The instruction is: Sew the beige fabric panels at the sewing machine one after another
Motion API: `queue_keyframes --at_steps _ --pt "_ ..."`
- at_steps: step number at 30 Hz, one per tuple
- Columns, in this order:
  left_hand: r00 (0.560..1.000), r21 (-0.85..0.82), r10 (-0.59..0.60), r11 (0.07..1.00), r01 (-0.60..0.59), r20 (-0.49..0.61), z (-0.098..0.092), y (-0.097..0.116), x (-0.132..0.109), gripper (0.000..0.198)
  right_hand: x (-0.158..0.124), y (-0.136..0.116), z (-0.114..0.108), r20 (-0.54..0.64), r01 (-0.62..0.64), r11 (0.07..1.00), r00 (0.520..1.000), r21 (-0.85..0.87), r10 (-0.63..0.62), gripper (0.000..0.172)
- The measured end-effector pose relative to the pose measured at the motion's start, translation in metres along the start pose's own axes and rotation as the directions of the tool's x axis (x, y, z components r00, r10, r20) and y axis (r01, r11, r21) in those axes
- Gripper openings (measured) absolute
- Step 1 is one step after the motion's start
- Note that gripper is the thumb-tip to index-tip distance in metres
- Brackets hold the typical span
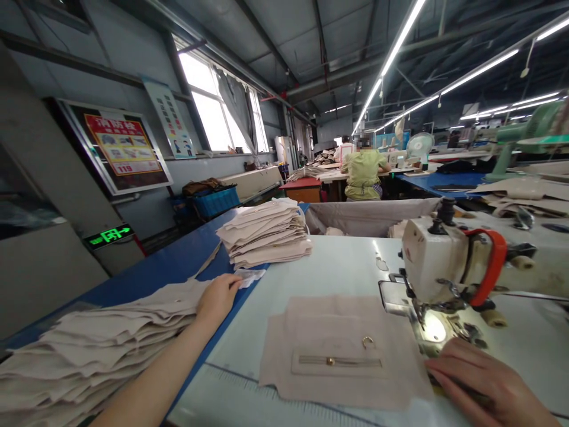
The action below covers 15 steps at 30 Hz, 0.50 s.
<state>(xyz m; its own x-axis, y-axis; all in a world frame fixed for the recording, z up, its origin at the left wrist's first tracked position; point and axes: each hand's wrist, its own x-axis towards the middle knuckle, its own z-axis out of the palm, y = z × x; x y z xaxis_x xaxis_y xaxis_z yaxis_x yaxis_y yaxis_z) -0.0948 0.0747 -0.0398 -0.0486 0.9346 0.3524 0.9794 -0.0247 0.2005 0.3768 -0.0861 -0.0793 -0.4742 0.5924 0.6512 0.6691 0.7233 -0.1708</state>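
A beige fabric panel (338, 391) lies flat on the sewing table, with a zipper (331, 360) set in a rectangular opening and a small gold-coloured curved ring (367, 342) above it. The fingertips of my right hand (489, 379) are closed at the panel's right edge, just below the sewing machine's (438, 267) lit needle area. Something dark under that palm is hard to make out. My left hand (220, 299) reaches across to the left, its fingers pinched at a small white cloth piece (249, 277) beside a spread stack of beige pieces (128, 332).
A neat pile of beige fabric pieces (267, 234) stands at the table's far left corner. Behind the table is a grey cloth-lined bin (368, 213). Farther back, a person in a yellow-green top (364, 172) sits at another workstation. A green fan (511, 139) stands at right.
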Motion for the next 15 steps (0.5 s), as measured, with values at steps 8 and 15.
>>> queue_keyframes --at_steps 8,15 --pt "0.991 -0.005 0.017 1.000 -0.018 -0.130 0.003 -0.011 0.002 0.029 0.004 -0.001 0.000 -0.022 0.026 0.999 0.999 -0.043 -0.027 0.018" --pt "0.953 0.028 0.133 0.991 -0.130 -0.273 0.002 -0.013 0.001 0.044 0.000 0.000 0.003 0.040 -0.026 0.999 0.999 0.027 0.025 0.018"
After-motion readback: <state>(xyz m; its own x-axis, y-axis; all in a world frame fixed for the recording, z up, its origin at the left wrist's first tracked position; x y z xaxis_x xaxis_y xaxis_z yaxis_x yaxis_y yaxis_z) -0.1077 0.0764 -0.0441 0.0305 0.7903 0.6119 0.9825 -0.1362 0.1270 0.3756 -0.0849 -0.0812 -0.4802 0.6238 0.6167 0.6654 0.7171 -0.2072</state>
